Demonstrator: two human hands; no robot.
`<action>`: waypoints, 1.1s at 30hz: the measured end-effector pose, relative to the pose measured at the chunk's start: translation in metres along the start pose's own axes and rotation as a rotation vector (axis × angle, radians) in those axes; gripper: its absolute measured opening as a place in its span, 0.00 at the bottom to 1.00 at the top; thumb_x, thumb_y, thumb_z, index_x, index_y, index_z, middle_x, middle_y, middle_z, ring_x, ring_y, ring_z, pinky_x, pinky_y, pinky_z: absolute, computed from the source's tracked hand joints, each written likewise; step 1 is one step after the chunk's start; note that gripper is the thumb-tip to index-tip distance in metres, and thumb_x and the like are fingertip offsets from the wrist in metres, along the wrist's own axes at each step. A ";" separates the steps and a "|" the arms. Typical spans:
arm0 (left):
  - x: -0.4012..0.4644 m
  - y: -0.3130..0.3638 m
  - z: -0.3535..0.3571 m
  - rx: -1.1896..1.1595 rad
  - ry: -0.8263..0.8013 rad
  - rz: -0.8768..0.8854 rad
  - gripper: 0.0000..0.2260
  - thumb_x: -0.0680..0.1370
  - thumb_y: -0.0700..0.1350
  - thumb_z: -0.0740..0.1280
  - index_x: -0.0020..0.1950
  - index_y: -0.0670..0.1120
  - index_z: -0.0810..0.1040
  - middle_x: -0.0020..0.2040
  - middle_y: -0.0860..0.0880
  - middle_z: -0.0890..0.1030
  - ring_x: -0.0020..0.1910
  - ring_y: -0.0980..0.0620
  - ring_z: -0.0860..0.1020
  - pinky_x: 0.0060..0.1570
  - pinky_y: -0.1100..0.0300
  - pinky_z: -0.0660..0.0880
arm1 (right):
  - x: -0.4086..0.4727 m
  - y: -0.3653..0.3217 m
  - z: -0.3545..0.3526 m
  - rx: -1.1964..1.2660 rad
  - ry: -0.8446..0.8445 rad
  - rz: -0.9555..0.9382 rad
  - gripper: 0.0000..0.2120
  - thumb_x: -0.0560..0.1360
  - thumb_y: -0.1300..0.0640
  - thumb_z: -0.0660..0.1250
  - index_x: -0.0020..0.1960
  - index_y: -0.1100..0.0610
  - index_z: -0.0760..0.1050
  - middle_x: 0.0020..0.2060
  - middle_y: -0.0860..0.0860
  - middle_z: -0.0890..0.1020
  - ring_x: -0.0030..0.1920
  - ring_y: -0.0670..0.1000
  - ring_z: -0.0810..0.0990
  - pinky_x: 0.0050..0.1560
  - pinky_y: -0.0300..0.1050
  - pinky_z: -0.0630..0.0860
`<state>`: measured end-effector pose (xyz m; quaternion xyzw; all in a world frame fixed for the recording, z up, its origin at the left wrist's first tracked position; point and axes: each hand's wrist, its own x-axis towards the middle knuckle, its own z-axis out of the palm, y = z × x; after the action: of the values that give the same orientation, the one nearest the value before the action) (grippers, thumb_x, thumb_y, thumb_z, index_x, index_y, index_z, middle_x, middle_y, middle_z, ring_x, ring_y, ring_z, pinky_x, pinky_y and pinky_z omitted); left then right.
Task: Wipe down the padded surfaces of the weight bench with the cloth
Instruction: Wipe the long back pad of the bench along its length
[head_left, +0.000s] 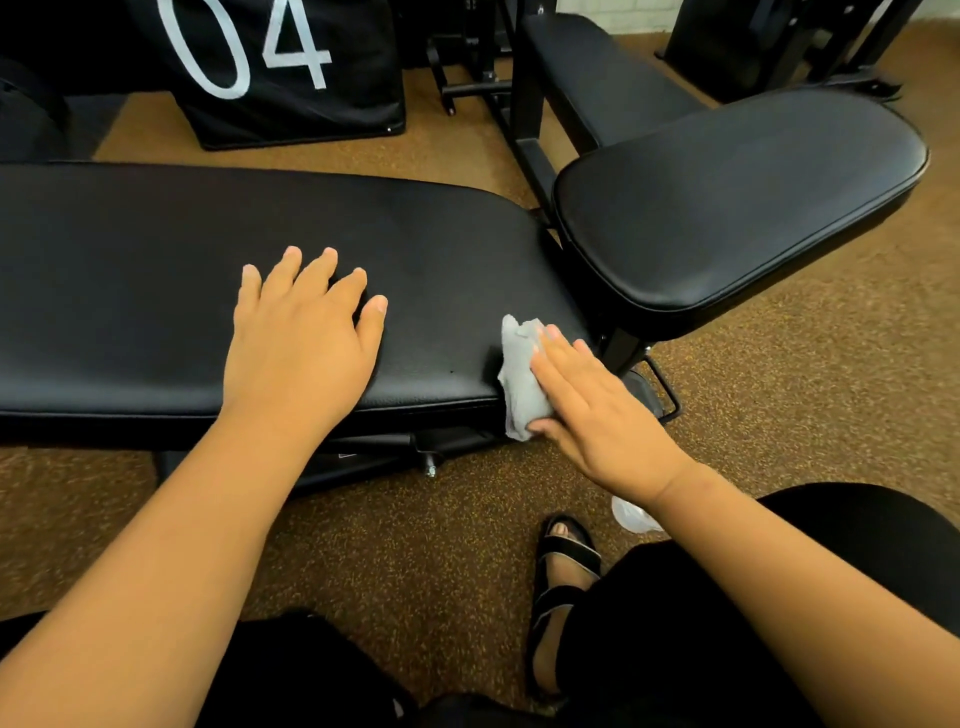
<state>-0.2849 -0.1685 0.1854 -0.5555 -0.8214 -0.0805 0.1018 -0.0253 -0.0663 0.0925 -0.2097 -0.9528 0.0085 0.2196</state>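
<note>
- Head view: a black padded weight bench stands on brown speckled flooring. Its long back pad (156, 291) runs across the left and centre, and the separate seat pad (727, 208) sits to the right, angled away, with a gap between the two.
- The left hand (298, 338) lies flat on the back pad near its front edge, palm down, fingers straight and spread, grasping nothing.
- The right hand (597, 410) presses a crumpled grey cloth (519, 374) against the right front corner of the back pad. Its fingers lie straight over the cloth rather than curled round it.
- The cloth drapes over the pad's front edge and hangs a little below it.
- Below, a foot in a black strapped sandal (563, 577) rests on the floor, with something small and white (631, 514) lying just beside it.
- Behind the bench stands a black bag (291, 78) marked with large white digits "04".
</note>
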 end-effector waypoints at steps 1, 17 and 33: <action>0.000 0.000 0.000 -0.001 0.003 -0.001 0.22 0.83 0.55 0.51 0.72 0.46 0.72 0.74 0.43 0.69 0.75 0.40 0.61 0.73 0.39 0.53 | 0.004 -0.006 0.001 0.008 0.011 0.001 0.30 0.82 0.48 0.58 0.76 0.63 0.54 0.76 0.59 0.57 0.78 0.56 0.52 0.77 0.53 0.51; -0.002 0.000 0.001 -0.025 0.032 0.007 0.22 0.83 0.55 0.52 0.70 0.46 0.73 0.73 0.43 0.70 0.75 0.40 0.61 0.74 0.40 0.53 | -0.006 0.007 -0.009 -0.094 0.008 0.009 0.27 0.80 0.48 0.60 0.74 0.59 0.63 0.73 0.57 0.68 0.76 0.56 0.59 0.75 0.62 0.53; -0.002 -0.001 0.002 -0.054 0.085 0.011 0.19 0.83 0.52 0.55 0.67 0.44 0.75 0.71 0.42 0.72 0.75 0.41 0.62 0.74 0.42 0.53 | 0.045 -0.085 0.009 0.002 0.016 -0.088 0.36 0.78 0.61 0.65 0.79 0.52 0.49 0.78 0.56 0.53 0.78 0.55 0.51 0.76 0.60 0.52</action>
<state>-0.2852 -0.1707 0.1832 -0.5585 -0.8108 -0.1256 0.1221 -0.0990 -0.1255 0.1123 -0.1673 -0.9593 -0.0019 0.2276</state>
